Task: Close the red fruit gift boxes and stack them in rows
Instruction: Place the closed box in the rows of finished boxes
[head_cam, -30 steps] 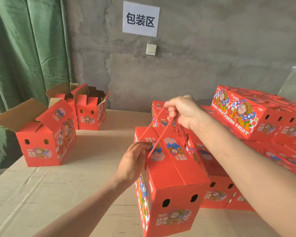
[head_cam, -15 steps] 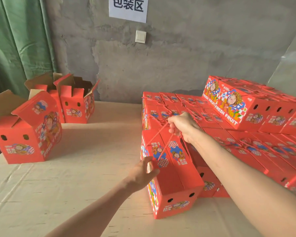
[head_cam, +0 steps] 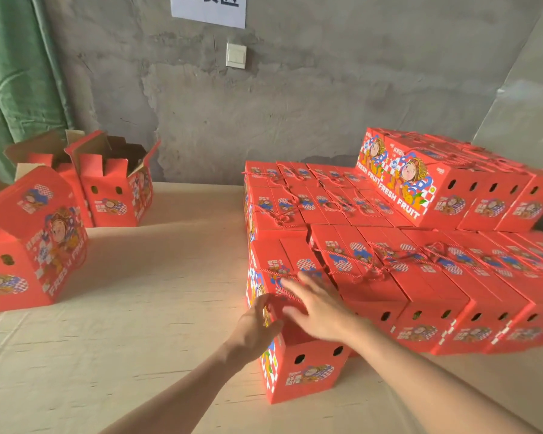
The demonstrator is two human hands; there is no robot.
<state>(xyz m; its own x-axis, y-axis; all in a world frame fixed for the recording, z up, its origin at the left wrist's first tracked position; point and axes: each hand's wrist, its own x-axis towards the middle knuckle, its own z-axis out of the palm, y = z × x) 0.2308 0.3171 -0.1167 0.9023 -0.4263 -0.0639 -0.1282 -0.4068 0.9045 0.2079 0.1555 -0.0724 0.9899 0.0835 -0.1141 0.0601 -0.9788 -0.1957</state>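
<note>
Here, the closed red box sits at 6 o'clock, just beside the rows of shut boxes at 3 o'clock. The right hand lies flat on its lid; the left hand presses flat on its side. Open boxes stand at 9 o'clock, insides hidden.

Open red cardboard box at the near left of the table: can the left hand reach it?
Probably yes, with a stretch: only bare beige table lies between the open red cardboard box and the left hand, which rests on the closed red box.
</note>
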